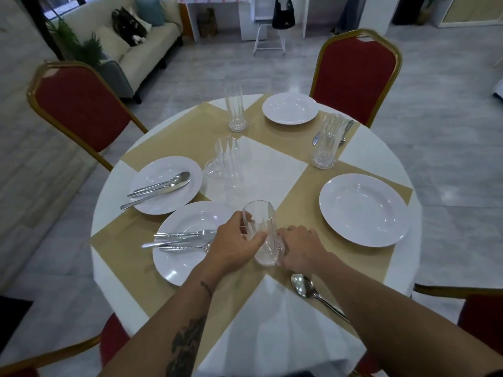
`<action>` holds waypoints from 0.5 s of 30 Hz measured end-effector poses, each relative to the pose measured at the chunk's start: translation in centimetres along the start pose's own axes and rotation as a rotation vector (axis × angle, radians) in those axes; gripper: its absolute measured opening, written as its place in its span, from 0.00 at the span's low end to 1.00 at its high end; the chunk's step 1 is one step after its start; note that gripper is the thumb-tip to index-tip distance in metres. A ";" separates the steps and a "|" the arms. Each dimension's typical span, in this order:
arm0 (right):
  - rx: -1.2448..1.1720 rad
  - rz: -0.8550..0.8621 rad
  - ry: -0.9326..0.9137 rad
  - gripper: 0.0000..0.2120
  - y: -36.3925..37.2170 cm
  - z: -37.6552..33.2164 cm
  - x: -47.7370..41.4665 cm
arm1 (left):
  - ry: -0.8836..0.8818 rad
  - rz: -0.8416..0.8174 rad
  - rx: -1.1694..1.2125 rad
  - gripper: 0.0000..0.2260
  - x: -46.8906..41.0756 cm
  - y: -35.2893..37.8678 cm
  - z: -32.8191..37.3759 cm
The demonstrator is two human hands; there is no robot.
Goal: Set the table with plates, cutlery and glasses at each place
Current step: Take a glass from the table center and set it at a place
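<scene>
Glass point(262, 235) – both hands point(234, 246), no labels

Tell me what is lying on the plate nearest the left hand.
On the near-left plate lies a bunch of cutlery: at least a fork and a knife, handles pointing left. The left hand covers their right ends, so the full count stays unclear.

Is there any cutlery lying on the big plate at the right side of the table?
No, the right plate is bare; the nearest piece, a spoon, lies on the cloth beside it.
</scene>
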State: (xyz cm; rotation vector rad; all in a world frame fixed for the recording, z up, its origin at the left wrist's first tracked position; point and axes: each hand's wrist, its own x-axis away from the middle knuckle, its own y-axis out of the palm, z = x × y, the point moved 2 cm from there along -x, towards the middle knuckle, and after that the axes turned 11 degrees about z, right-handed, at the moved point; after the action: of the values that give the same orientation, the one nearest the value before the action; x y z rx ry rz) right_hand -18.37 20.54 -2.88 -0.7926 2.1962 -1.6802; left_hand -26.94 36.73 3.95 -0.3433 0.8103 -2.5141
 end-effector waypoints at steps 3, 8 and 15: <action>-0.018 -0.005 -0.017 0.25 -0.1 0.2 -0.2 | 0.016 -0.017 -0.007 0.17 0.3 0.4 -0.4; 0.018 -0.016 -0.074 0.27 -0.4 0.5 -0.7 | 0.098 -0.040 -0.044 0.17 0.7 0.7 0.0; 0.057 -0.013 -0.151 0.27 -0.3 0.8 -0.9 | 0.137 -0.020 -0.070 0.17 1.2 0.9 0.1</action>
State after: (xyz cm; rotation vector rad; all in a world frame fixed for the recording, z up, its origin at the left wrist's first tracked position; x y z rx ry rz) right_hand -17.13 20.39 -2.94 -0.8897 2.0376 -1.6237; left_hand -27.63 35.45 3.59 -0.2042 0.9541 -2.5543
